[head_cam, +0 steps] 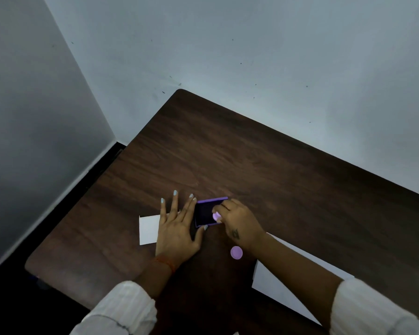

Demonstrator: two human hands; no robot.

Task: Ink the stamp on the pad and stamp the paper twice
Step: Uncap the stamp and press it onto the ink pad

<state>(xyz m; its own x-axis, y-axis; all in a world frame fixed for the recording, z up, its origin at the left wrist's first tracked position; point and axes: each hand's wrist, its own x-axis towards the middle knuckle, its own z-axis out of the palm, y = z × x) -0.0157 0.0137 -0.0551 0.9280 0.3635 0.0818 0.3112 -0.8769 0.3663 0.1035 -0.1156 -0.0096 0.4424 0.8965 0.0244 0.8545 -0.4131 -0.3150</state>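
Note:
An open purple ink pad (205,211) with a dark inked face lies on the brown table (252,165). My right hand (240,226) grips a small lilac stamp (216,215) and holds it down on the pad. My left hand (177,226) lies flat with fingers spread beside the pad's left edge, its thumb touching the pad's near corner. A white sheet of paper (288,293) lies to the right, partly under my right forearm.
A round lilac cap (236,252) lies on the table near my right wrist. A small white box or card (149,229) sits under my left hand's outer edge. Grey walls close in behind and to the left of the table.

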